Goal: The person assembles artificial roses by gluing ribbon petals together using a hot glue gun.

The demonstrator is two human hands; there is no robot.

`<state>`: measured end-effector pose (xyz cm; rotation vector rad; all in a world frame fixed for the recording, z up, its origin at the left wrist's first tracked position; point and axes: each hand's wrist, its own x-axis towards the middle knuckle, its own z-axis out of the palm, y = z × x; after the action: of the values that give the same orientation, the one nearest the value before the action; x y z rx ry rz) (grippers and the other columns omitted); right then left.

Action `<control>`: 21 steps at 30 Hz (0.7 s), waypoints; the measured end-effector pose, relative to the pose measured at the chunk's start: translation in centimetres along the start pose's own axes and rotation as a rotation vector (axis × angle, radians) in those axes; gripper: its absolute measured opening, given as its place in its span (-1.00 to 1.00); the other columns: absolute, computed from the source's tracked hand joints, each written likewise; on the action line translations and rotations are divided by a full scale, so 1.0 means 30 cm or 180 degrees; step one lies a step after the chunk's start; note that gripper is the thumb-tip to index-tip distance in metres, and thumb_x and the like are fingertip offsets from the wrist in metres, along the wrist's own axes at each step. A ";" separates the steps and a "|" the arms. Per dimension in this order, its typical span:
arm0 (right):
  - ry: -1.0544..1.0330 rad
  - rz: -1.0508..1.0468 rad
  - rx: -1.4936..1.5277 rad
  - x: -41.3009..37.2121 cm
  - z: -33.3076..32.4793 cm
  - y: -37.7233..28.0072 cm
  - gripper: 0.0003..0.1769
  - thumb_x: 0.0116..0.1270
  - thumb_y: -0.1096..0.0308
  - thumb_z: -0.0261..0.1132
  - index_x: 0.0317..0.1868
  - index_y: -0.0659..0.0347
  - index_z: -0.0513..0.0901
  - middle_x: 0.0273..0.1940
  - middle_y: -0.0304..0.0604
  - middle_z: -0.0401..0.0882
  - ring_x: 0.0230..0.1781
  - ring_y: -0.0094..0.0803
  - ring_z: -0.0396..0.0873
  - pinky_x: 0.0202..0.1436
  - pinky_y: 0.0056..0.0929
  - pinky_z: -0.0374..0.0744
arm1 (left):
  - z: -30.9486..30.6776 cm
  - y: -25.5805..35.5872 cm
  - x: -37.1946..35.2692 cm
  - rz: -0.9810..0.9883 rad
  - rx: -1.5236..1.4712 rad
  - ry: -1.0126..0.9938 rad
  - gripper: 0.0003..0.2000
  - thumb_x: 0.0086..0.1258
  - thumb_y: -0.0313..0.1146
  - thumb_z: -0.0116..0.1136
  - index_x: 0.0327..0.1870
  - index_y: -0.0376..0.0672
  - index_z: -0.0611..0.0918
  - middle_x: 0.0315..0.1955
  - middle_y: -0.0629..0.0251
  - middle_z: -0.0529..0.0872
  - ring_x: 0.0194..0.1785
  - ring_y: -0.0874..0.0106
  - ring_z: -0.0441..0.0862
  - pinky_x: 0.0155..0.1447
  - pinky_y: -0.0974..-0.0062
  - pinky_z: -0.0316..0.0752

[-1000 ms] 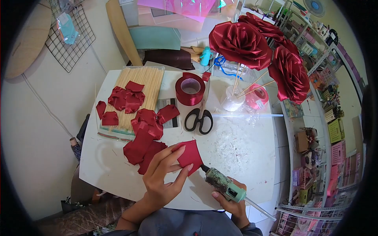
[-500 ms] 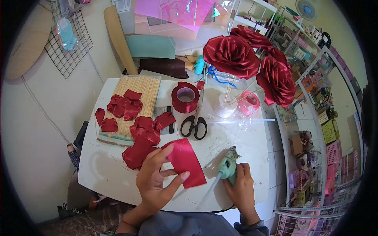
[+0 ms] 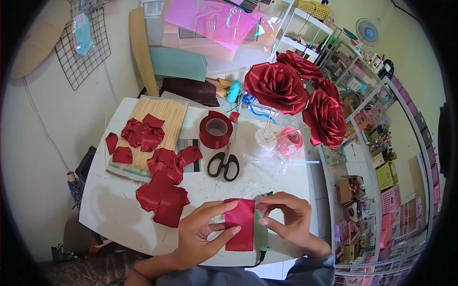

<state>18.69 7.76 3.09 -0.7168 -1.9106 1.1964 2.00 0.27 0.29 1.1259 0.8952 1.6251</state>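
Near the table's front edge, my left hand (image 3: 202, 233) holds a rectangular piece of dark red ribbon (image 3: 240, 226) by its left side, thumb and fingers closed on it. Just right of the ribbon is my right hand (image 3: 288, 219), its thumb and fingertips curled towards each other close to the top right corner; whether anything is between them is too small to tell. The green glue gun (image 3: 261, 235) lies on the table, partly hidden behind the ribbon and my right hand. More cut red pieces (image 3: 171, 205) lie to the left.
Black-handled scissors (image 3: 223, 167) and a red ribbon roll (image 3: 216, 129) lie ahead. Wooden sticks (image 3: 167, 114) form a flat bundle at left, with red pieces on top. Red ribbon roses (image 3: 276, 88) stand on sticks in a white holder (image 3: 264, 144). Shelves (image 3: 381, 157) are at right.
My right hand has let go of the glue gun, now on the table, and moved up beside the ribbon. The ribbon in my left hand has turned more upright.
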 end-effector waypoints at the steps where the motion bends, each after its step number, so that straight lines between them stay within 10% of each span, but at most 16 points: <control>1: -0.0060 0.0059 0.0261 0.002 0.006 0.012 -0.66 -0.07 0.62 0.32 -0.19 0.36 0.54 -0.35 -0.08 0.56 -0.40 -0.48 0.51 -0.32 -0.61 0.47 | 0.000 -0.007 -0.001 -0.0002 0.0026 -0.0020 -0.55 0.00 -0.77 0.10 -0.01 -0.28 0.43 -0.09 0.15 0.42 -0.03 0.40 0.46 -0.04 0.53 0.53; 21: 0.0054 -0.2187 -0.1805 -0.014 0.038 0.057 -0.63 -0.29 0.61 0.32 -0.31 0.36 0.60 -0.42 -0.13 0.51 -0.55 -0.39 0.48 -0.53 -0.60 0.49 | 0.000 -0.027 -0.026 -0.0313 0.0201 -0.0190 -0.54 0.04 -0.74 0.09 0.04 -0.32 0.39 -0.02 0.10 0.40 -0.02 0.38 0.46 -0.05 0.52 0.53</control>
<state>18.09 7.56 1.09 -0.2809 -2.2323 0.2234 2.33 -0.23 -0.64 1.1500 0.9539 1.4851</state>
